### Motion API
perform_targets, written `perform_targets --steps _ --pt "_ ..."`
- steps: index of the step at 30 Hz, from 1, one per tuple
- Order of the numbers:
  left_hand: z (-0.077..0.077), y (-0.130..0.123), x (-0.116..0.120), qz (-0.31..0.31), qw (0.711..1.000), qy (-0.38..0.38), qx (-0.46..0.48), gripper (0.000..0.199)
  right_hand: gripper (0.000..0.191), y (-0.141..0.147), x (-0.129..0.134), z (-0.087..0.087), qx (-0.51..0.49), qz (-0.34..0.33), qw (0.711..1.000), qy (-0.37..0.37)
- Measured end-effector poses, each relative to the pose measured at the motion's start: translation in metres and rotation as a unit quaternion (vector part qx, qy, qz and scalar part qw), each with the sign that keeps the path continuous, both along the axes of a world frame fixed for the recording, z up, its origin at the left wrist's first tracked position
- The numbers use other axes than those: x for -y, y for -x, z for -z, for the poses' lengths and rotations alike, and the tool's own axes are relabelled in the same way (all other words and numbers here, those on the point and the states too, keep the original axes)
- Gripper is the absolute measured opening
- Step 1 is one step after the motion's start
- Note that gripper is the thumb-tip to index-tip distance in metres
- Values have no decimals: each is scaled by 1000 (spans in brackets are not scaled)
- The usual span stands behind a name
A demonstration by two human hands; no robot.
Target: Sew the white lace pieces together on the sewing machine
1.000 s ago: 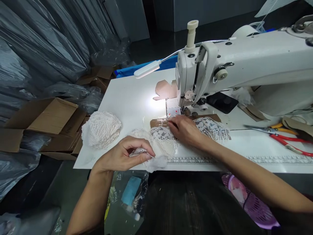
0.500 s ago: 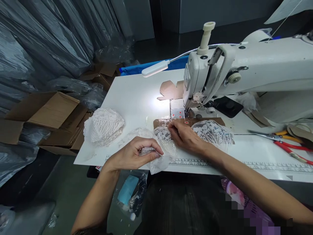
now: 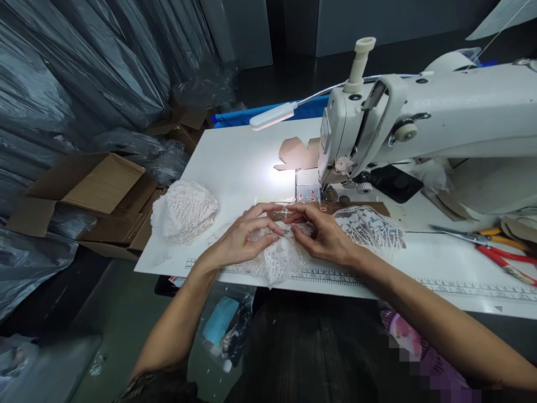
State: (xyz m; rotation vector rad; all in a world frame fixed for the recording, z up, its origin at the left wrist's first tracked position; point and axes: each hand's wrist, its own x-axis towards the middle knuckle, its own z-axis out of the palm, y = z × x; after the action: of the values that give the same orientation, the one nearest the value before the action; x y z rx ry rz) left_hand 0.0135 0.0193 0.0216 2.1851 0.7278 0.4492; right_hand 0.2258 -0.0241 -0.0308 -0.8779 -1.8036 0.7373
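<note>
White lace (image 3: 277, 260) lies bunched at the front edge of the white table, below and between my hands. My left hand (image 3: 243, 235) pinches its upper edge between thumb and fingers. From the right, my right hand (image 3: 321, 232) holds the same edge, its fingertips close to those of my left hand. More lace with a fringe (image 3: 369, 226) spreads to the right over a brown strip (image 3: 380, 207). The needle area of the white sewing machine (image 3: 342, 134) is just behind my right hand.
A lace bundle (image 3: 184, 212) sits at the table's left. Beige pieces (image 3: 293, 152) lie behind the needle plate. A lamp (image 3: 272, 116) hangs above. Dark phone-like object (image 3: 396, 183), scissors (image 3: 455, 232) and red-handled pliers (image 3: 503, 260) are right; cardboard boxes (image 3: 100, 184) stand left of the table.
My left hand has moved up and right, bringing the lace edge up to my right hand. The lace that hung over the front edge has been drawn up. The view has shifted slightly.
</note>
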Motion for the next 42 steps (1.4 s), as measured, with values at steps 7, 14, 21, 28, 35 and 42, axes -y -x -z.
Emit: perform_targets --steps 7,14,21,28,35,42 --pt "12 -7 -7 -12 999 47 26 11 46 1 -1 7 -19 16 999 -24" --pt "14 -5 -8 -44 989 111 87 9 21 1 -1 5 -60 -8 997 57" --pt "10 -4 -7 -87 981 148 95 15 15 0 3 -5 20 -20 991 134" --pt "4 -7 -8 -95 977 165 100 15 25 6 1 -3 -94 -87 973 193" --pt "3 -3 -9 -125 974 153 109 13 30 5 2 -7 -162 -33 958 236" --pt "4 -2 -9 -113 981 118 101 14 28 4 3 -1 -104 -5 972 212"
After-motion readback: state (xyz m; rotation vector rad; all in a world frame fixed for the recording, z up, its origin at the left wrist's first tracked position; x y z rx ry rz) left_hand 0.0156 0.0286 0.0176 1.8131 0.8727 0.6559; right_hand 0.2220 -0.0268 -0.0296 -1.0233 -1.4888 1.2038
